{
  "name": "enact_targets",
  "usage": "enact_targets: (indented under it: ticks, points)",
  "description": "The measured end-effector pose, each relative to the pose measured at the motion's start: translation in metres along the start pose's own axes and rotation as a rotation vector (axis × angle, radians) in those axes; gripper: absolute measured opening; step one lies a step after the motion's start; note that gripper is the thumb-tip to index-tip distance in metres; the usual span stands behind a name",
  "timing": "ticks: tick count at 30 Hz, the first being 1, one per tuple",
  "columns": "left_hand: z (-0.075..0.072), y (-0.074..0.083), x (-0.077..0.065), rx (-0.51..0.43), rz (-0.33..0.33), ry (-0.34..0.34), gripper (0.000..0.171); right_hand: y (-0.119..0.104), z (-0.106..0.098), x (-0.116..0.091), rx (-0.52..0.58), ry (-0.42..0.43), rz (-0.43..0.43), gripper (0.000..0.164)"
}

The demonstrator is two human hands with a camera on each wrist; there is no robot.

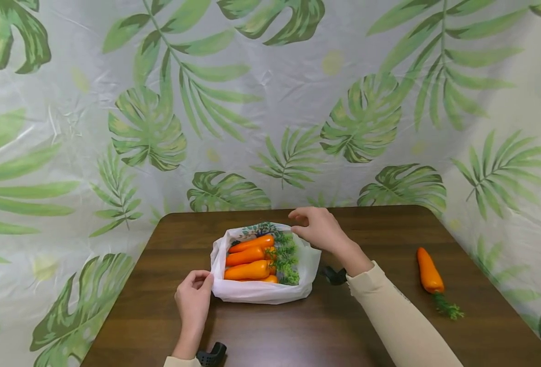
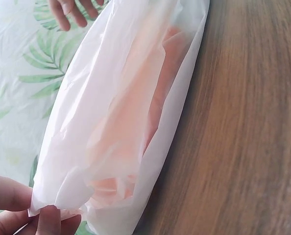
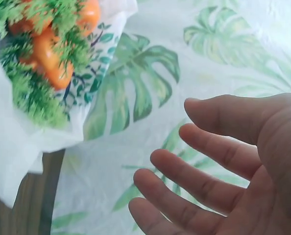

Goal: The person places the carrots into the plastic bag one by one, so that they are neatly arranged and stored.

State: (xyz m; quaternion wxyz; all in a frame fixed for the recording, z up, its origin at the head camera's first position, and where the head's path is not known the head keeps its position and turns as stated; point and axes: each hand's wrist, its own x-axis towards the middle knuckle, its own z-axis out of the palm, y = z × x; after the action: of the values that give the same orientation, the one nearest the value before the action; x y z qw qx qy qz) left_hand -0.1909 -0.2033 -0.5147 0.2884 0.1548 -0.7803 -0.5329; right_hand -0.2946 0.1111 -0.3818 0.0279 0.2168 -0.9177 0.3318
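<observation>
A white plastic bag (image 1: 261, 294) lies mouth up on the table, holding several orange carrots (image 1: 247, 256) with green tops (image 1: 288, 260). At the bag's left corner my left hand (image 1: 194, 300) pinches the rim; the left wrist view shows thumb and fingers (image 2: 48, 223) on the thin plastic (image 2: 67, 161). My right hand (image 1: 323, 232) hovers beside the bag's far right edge, fingers apart and loosely bent, holding nothing. In the right wrist view its fingertips (image 3: 161, 157) stand clear of the bag (image 3: 8, 142).
One more carrot (image 1: 430, 275) with a leafy top lies alone on the right side of the dark wooden table (image 1: 270, 331). Behind the table hangs a leaf-patterned sheet (image 1: 288, 112). Black bands (image 1: 333, 275) show at my wrists.
</observation>
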Motion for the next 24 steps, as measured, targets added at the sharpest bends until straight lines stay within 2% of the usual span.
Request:
enact_targets:
  ticks: [12,18,24]
  points:
    - [0.001,0.000,0.002,0.008,-0.012,-0.007,0.007,0.033,-0.019,-0.026,-0.006,0.068,0.053,0.036]
    - [0.001,0.001,0.002,0.006,-0.013,-0.015,0.008,0.051,-0.027,-0.045,0.020,0.100,0.109,0.038]
    - [0.000,0.004,-0.001,0.010,-0.042,-0.022,0.008,0.069,-0.031,-0.062,0.009,0.127,0.148,0.039]
